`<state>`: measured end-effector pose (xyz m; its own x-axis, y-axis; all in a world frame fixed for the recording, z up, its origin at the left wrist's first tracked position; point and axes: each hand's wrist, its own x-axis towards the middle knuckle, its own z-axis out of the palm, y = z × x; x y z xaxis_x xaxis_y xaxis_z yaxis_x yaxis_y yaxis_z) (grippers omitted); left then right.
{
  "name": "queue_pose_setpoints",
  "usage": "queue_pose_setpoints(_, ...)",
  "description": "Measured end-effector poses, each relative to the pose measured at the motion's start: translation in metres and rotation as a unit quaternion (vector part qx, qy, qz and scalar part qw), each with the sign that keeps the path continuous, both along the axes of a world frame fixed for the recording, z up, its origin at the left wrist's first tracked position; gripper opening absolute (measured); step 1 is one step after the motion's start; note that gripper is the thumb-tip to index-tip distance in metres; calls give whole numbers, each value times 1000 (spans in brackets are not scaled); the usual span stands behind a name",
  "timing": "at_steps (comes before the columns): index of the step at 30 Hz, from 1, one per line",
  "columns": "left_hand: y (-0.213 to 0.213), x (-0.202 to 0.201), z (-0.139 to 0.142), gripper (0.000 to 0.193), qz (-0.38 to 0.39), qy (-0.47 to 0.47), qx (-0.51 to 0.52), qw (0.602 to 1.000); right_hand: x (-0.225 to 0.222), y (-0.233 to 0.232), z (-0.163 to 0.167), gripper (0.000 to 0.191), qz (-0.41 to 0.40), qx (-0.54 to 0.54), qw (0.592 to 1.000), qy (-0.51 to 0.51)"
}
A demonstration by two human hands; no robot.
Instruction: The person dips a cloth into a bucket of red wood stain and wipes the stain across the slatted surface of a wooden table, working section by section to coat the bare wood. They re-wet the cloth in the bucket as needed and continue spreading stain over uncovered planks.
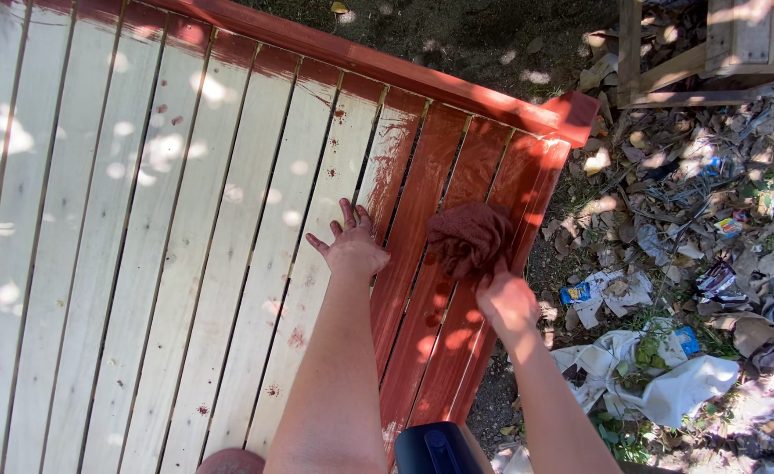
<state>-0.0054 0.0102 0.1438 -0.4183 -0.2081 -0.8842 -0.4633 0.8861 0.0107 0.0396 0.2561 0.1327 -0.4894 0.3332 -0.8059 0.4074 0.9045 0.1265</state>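
A slatted wooden panel [141, 263] lies flat below me, its pale boards bare on the left, its right boards and top rail [387, 66] stained red-brown. My right hand [505, 298] grips a stain-soaked brown rag [468, 237] pressed onto the red boards near the panel's right edge. My left hand [352, 241], fingers spread and tipped with stain, rests flat on a pale board right beside the stained area.
Dry leaves, scraps of wrapper and a crumpled white cloth [668, 386] litter the ground to the right. A wooden frame [694, 53] stands at the top right. A dark blue container [435, 448] sits at the bottom edge by my arms.
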Motion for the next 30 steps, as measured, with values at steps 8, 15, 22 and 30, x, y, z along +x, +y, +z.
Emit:
queue_pose_setpoints(8, 0, 4, -7, 103, -6, 14, -4, 1000, 12, 11, 7, 76, 23, -107, 960, 258)
queue_pose_setpoints(15, 1, 4, -6, 104, 2, 15, -1, 1000, 2, -30, -35, 111, 166, -70, 941, 286)
queue_pose_setpoints(22, -1, 2, 1, 103, -3, 3, 1, 1000, 58, -12, -68, 78, 137, -135, 921, 340)
queue_pose_setpoints(30, 0, 3, -3, 105, -6, 6, 1, 1000, -106, 37, -73, 81, 141, -140, 782, 591)
